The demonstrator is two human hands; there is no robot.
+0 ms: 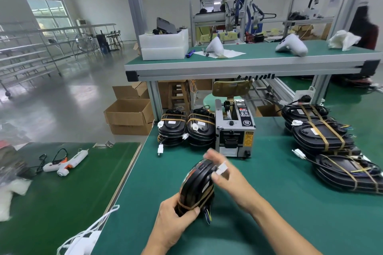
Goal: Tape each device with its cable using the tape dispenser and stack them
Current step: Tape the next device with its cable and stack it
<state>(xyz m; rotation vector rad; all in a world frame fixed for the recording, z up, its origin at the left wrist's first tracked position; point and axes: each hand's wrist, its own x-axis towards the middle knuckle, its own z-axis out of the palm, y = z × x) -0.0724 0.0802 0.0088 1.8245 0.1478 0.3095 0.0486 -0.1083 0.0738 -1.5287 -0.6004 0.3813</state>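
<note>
Nearest the camera, the left hand (176,211) gripped the lower end of a black device (196,186) that stood on edge above the green desk (259,203), its fingers curled round the casing and the thumb pressed on a band of brown tape (194,205) already wrapped across it. The right hand (223,174) lay against the upper end of the same device, its fingers partly blurred, pinching a small white connector (222,168) at the end of the cable; how firmly they closed could not be told beyond that pinch. Coloured wires (208,216) hung from the device's lower edge.

To the left, on a darker mat, lay a white glue gun (66,163). Just beyond the hands stood the grey tape dispenser (235,128). Beside it on the left sat two stacks of taped devices (186,128), touching each other. On the right, well apart from the hands, a larger pile of taped devices (331,147) leaned in overlapping layers.

Farther back a raised bench (248,62) carried white foam boxes (163,44) and two white housings (292,45).
</note>
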